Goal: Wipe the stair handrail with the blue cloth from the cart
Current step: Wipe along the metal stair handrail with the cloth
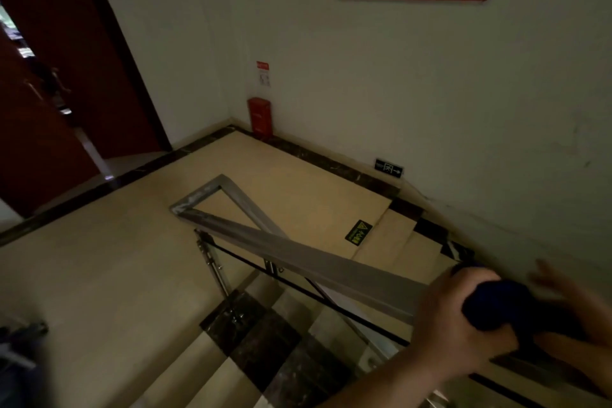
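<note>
Both hands meet at the blue cloth (496,305), bunched on the metal handrail (298,255) at the lower right. One hand (460,318), seemingly the left, grips cloth and rail; the other hand (563,288) lies blurred behind with fingers spread. Beyond, the landing floor (132,258) reaches a red door (66,76).

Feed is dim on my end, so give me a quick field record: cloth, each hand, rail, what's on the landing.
cloth: blue cloth, bunched on the handrail
left hand: gripping the cloth on the rail
right hand: blurred, at the cloth's far side, fingers spread
handrail: grey metal, runs down to the landing corner
landing: red box against the wall
</note>
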